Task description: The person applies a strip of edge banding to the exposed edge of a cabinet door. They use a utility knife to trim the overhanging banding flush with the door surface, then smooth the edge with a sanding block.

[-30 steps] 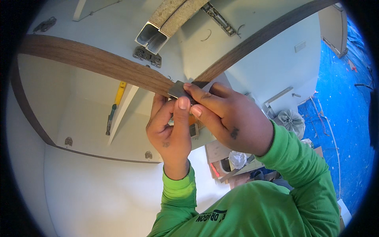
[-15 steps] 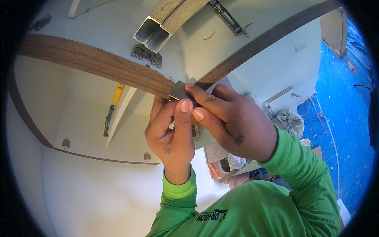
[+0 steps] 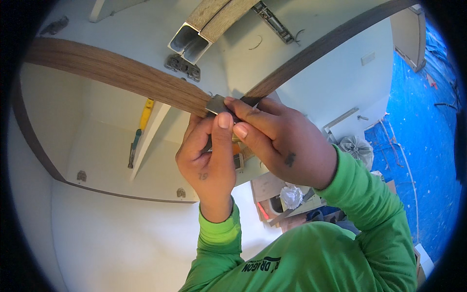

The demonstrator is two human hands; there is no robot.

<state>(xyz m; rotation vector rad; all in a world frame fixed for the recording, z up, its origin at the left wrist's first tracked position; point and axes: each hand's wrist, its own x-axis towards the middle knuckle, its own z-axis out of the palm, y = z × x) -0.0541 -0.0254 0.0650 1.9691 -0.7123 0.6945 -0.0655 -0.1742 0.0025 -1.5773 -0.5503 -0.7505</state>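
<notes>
A small flat grey metal piece [image 3: 218, 104], like a blade or plate, sits at the end of a brown wood-grain strip [image 3: 141, 80], close to where it meets another strip [image 3: 311, 56]. My right hand [image 3: 294, 141] pinches the piece, index fingertip on top and thumb near its lower edge. Just below it, my left hand [image 3: 210, 158] is closed, thumb raised against the near edge and fingers curled behind the strip. Whether the left fingers grip the strip or the metal piece is partly hidden. The piece's right side disappears under my fingers.
Two wood-grain rectangular tubes [image 3: 214, 24] and a dark metal slide [image 3: 272, 22] lie beyond the strip. A yellow-and-green handled tool [image 3: 141, 126] leans by a white panel [image 3: 151, 136] at left. Blue sheeting [image 3: 408, 126] covers the floor at right, near a tied grey bag [image 3: 356, 148].
Both hands and the metal piece have shifted slightly left and up. The grip looks the same.
</notes>
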